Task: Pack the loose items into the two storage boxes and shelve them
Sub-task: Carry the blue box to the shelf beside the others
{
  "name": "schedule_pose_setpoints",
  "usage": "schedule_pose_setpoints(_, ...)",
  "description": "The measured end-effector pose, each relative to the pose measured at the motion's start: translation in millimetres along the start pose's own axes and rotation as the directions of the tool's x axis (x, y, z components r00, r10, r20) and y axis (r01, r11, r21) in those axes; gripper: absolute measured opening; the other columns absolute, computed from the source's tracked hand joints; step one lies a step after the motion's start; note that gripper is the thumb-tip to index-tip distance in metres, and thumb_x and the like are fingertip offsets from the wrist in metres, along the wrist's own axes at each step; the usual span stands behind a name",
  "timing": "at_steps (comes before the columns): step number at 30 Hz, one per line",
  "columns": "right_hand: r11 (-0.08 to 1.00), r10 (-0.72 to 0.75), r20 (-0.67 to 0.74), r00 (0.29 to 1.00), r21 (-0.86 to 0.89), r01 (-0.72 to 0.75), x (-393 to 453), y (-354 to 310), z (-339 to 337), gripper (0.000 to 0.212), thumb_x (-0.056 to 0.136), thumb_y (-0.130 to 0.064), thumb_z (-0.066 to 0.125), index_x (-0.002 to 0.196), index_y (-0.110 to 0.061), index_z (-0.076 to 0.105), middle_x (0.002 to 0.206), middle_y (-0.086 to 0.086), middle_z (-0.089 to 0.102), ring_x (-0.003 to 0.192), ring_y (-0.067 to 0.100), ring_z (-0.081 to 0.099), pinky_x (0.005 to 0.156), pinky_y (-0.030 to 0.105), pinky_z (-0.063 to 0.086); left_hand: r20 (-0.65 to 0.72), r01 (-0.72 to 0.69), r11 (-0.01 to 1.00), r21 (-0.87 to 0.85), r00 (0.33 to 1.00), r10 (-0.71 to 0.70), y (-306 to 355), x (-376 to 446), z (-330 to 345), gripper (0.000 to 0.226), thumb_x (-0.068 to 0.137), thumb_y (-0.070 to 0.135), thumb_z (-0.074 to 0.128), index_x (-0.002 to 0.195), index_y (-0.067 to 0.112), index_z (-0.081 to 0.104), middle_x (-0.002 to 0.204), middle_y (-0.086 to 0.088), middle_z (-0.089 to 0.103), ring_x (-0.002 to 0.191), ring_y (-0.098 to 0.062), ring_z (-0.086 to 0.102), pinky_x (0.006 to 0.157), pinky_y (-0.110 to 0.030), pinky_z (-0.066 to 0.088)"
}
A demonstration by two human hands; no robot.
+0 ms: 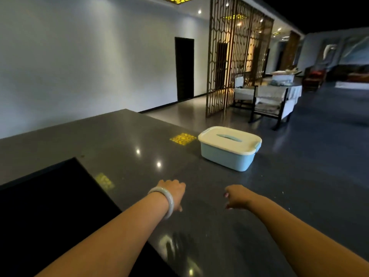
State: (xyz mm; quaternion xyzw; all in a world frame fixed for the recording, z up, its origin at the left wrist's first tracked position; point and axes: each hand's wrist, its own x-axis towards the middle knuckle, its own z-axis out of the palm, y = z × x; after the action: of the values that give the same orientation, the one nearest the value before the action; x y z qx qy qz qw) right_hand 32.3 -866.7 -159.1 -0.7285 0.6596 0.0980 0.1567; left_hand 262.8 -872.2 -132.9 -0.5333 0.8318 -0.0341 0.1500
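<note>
While the pale blue storage box (pixel 227 154) sits with its cream lid (pixel 229 139) on, near the far right edge of the dark glossy table (pixel 123 140), both hands hang above the near part of the tabletop, well apart from it. Left hand (pixel 173 193), a pale bangle (pixel 165 200) on its wrist, is empty with fingers curled downward; right hand (pixel 237 196) is empty too, fingers loosely bent. Chairs (pixel 267 102) stand beyond, beside a lattice screen (pixel 225 56).

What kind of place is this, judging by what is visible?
Probably a restaurant or hotel lounge: a polished dark counter in front, a carved lattice screen dividing the room, and cushioned chairs beside a cloth-covered table further back.
</note>
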Motion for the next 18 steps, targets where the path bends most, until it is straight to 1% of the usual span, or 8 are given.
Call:
schedule_pose_setpoints(3,0.997,0.051,-0.022,0.998,0.053,-0.05,42,20,-13,0.042,0.085,-0.028,0.069,0.119,-0.004,0.061,0.121,0.01,0.063,0.11,0.024,0.059,0.091,0.031,0.046,-0.032,-0.042,0.999,0.027,0.999,0.042,-18,60,-3,0.061,0.082,0.038,0.072,0.131,0.016,0.044,0.129,-0.009,0.051,0.12,-0.032,0.052,0.096,-0.045,0.04)
schedule_pose_setpoints(7,0.975,0.168,-0.024,0.986,0.154,-0.162,78,42,-19,0.039,0.082,-0.026,0.071,0.114,-0.008,0.062,0.116,0.009,0.063,0.105,0.023,0.059,0.083,0.029,0.045,-0.002,-0.11,0.994,0.002,0.994,0.11,-33,126,-1,0.062,0.082,0.039,0.072,0.132,0.016,0.042,0.131,-0.007,0.05,0.121,-0.031,0.052,0.097,-0.044,0.041)
schedule_pose_setpoints(10,0.919,0.281,-0.051,0.958,0.302,-0.253,102,61,-23,0.045,0.082,-0.034,0.071,0.12,-0.013,0.06,0.121,0.004,0.059,0.11,0.019,0.056,0.089,0.027,0.044,-0.003,-0.165,0.986,-0.016,0.986,0.165,-46,179,-5,0.059,0.084,0.04,0.069,0.131,0.016,0.043,0.13,-0.007,0.049,0.121,-0.031,0.051,0.097,-0.044,0.042)
schedule_pose_setpoints(12,0.857,0.375,-0.072,0.924,0.406,-0.317,114,74,-26,0.041,0.084,-0.037,0.069,0.118,-0.015,0.062,0.118,0.002,0.061,0.109,0.017,0.056,0.09,0.026,0.044,-0.046,-0.192,0.979,-0.073,0.981,0.189,-53,211,-10,0.054,0.087,0.041,0.065,0.13,0.016,0.044,0.128,-0.006,0.049,0.119,-0.03,0.052,0.096,-0.042,0.043)
schedule_pose_setpoints(14,0.763,0.506,-0.109,0.856,0.519,-0.385,125,86,-31,0.027,0.088,-0.037,0.065,0.107,-0.017,0.066,0.108,0.002,0.064,0.096,0.015,0.059,0.081,0.025,0.046,-0.123,-0.223,0.957,-0.183,0.971,0.203,-60,244,-17,0.049,0.09,0.041,0.06,0.131,0.018,0.045,0.128,-0.003,0.048,0.116,-0.026,0.052,0.094,-0.04,0.045)
schedule_pose_setpoints(15,0.706,0.579,-0.139,0.803,0.578,-0.409,130,91,-34,0.022,0.089,-0.037,0.063,0.098,-0.017,0.066,0.1,0.002,0.065,0.086,0.013,0.058,0.074,0.025,0.045,-0.172,-0.244,0.939,-0.241,0.963,0.206,-62,261,-21,0.047,0.092,0.041,0.058,0.132,0.019,0.045,0.129,-0.001,0.048,0.116,-0.024,0.052,0.094,-0.039,0.046)
schedule_pose_setpoints(17,0.59,0.726,-0.212,0.654,0.681,-0.434,143,104,-44,0.021,0.092,-0.037,0.058,0.088,-0.017,0.062,0.091,0.004,0.065,0.073,0.012,0.055,0.062,0.028,0.042,-0.267,-0.297,0.9,-0.318,0.939,0.216,-66,295,-32,0.044,0.094,0.041,0.053,0.131,0.02,0.046,0.129,-0.001,0.047,0.117,-0.021,0.049,0.095,-0.039,0.046)
schedule_pose_setpoints(18,0.544,0.782,-0.248,0.571,0.719,-0.433,149,110,-50,0.021,0.093,-0.036,0.057,0.089,-0.015,0.061,0.092,0.006,0.065,0.073,0.014,0.055,0.062,0.03,0.041,-0.304,-0.32,0.883,-0.344,0.928,0.218,-69,312,-39,0.042,0.094,0.041,0.052,0.129,0.019,0.047,0.128,-0.001,0.047,0.117,-0.022,0.048,0.095,-0.039,0.045)
